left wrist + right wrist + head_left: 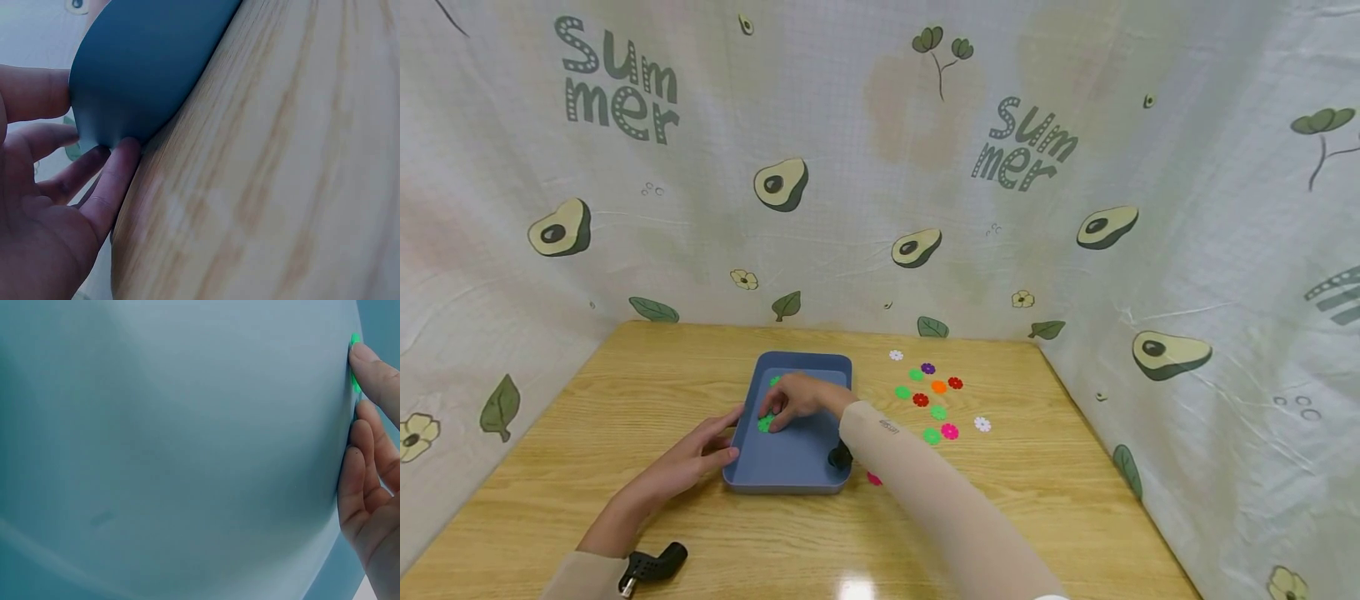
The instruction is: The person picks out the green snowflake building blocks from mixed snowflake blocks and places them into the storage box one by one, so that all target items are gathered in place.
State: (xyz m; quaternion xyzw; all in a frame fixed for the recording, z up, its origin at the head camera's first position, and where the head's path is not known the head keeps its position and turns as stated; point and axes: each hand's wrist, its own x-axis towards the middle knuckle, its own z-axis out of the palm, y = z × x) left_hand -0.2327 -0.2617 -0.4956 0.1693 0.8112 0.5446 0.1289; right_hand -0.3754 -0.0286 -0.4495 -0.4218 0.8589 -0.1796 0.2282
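Note:
A blue-grey rectangular tray (782, 467) lies on the wooden table. Along its left wall rests my left hand (696, 454); the left wrist view shows its fingertips against the outer side of the tray (144, 69), fingers mostly extended. Inside the tray, my right hand (797, 398) has its fingers curled over a green flower-shaped piece (764, 423). From the right wrist view, the thumb (375, 372) presses on a thin green edge of that piece (355, 380) low at the tray floor. Another green flower-shaped piece (774, 381) lies farther back, partly behind this hand.
Right of the tray, several loose flower-shaped pieces are scattered: a white flower (982, 424), an orange flower (939, 387), a purple flower (928, 368), plus red, green and pink ones. A pink flower (875, 478) shows beside the right sleeve. A printed curtain (850, 208) borders the table.

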